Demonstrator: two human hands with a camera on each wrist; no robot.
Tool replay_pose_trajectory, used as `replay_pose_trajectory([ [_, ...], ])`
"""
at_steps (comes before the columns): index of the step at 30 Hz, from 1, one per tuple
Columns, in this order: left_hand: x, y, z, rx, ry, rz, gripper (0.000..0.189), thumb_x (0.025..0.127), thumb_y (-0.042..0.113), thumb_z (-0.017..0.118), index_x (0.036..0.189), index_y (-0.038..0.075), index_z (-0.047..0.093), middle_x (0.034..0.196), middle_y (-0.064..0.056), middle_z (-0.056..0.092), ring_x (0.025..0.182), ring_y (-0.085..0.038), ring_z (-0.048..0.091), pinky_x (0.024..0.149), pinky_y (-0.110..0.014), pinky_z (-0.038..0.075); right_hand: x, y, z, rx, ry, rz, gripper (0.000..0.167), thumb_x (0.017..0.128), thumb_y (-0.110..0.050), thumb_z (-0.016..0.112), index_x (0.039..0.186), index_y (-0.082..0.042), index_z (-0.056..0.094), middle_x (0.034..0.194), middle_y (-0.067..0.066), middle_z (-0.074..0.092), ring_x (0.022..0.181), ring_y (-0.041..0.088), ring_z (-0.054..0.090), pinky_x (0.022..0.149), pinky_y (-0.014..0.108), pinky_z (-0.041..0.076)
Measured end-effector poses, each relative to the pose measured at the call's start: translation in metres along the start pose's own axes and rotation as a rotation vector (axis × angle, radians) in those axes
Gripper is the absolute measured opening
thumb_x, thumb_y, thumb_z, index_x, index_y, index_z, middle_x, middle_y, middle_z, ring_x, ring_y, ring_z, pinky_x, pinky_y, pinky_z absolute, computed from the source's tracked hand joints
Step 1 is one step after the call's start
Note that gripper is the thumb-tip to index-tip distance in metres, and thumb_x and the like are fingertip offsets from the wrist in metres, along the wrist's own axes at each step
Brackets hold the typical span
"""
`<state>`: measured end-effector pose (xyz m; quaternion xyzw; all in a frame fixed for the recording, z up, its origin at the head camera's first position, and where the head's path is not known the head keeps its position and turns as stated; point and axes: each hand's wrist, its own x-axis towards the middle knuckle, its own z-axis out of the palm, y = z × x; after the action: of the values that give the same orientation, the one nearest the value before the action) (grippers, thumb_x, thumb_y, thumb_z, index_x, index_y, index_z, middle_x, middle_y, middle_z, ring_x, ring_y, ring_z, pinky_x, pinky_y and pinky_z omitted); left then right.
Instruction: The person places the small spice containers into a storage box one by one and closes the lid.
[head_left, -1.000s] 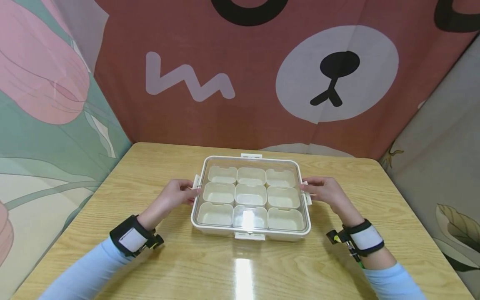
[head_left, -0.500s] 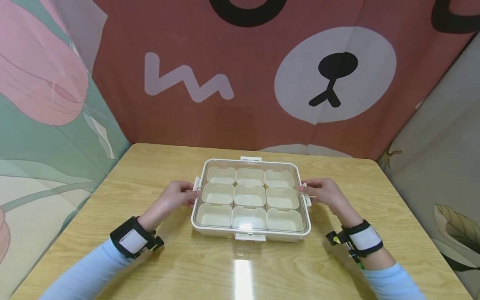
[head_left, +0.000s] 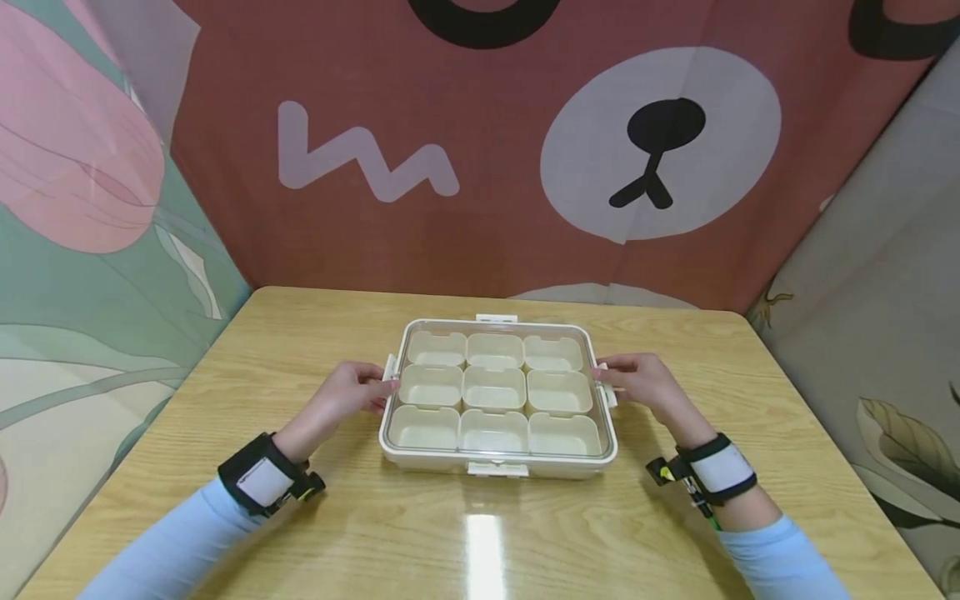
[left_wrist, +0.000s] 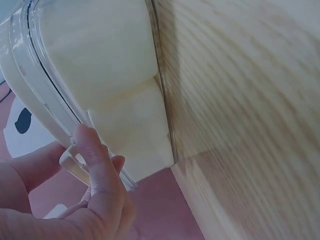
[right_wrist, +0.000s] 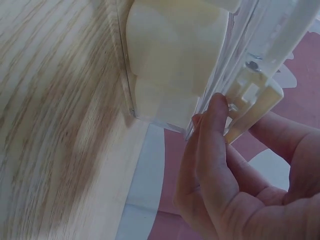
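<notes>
A clear-lidded storage box point(head_left: 438, 463) with a white rim sits on the table, holding rows of small cream cups point(head_left: 495, 389). My left hand point(head_left: 351, 387) grips the box's left side, thumb over the rim. In the left wrist view, its fingers and thumb close around the white side latch point(left_wrist: 75, 165), which stands out from the wall. On the opposite side, my right hand point(head_left: 647, 385) pinches the right latch point(right_wrist: 257, 107) between thumb and fingers, fingertips against the clear wall. That latch also sticks outward. Through the lid the cups appear bare inside.
Two more white latches, a front one point(head_left: 497, 470) and a back one point(head_left: 497, 318), jut from the box. The wooden table point(head_left: 375, 542) ends at a red printed curtain point(head_left: 480, 250). Patterned cloth hangs on both sides.
The head view has shifted slightly and the bright reflection on the front of the lid has faded. Both hands keep their hold at the box's sides.
</notes>
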<state>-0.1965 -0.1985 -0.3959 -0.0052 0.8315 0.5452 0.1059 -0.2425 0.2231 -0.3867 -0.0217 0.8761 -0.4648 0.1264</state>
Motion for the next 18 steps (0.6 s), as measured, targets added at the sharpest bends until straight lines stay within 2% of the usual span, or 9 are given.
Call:
replay_pose_trajectory([
  [10,-0.0021,0.0035,0.0023,0.056,0.032,-0.022,0.032,0.090,0.020,0.062,0.106,-0.008,0.062,0.086,-0.008,0.066,0.071,-0.013,0.064,0.072,-0.034,0.055,-0.0011,0.0020,0.0008,0.000,0.006,0.013,0.050,0.091,-0.032,0.061,0.126,0.003,0.056,0.120,0.020,0.062,0.097,0.017,0.060,0.075,0.030,0.054],
  [18,-0.0041,0.0041,0.0050,0.095,0.054,0.031,0.031,0.091,0.019,0.061,0.106,-0.009,0.064,0.080,-0.008,0.067,0.070,-0.017,0.063,0.071,-0.039,0.055,-0.0035,0.0020,0.0025,-0.013,0.017,0.027,0.052,0.092,-0.035,0.060,0.128,0.002,0.055,0.124,0.021,0.059,0.104,0.022,0.059,0.077,0.031,0.054],
])
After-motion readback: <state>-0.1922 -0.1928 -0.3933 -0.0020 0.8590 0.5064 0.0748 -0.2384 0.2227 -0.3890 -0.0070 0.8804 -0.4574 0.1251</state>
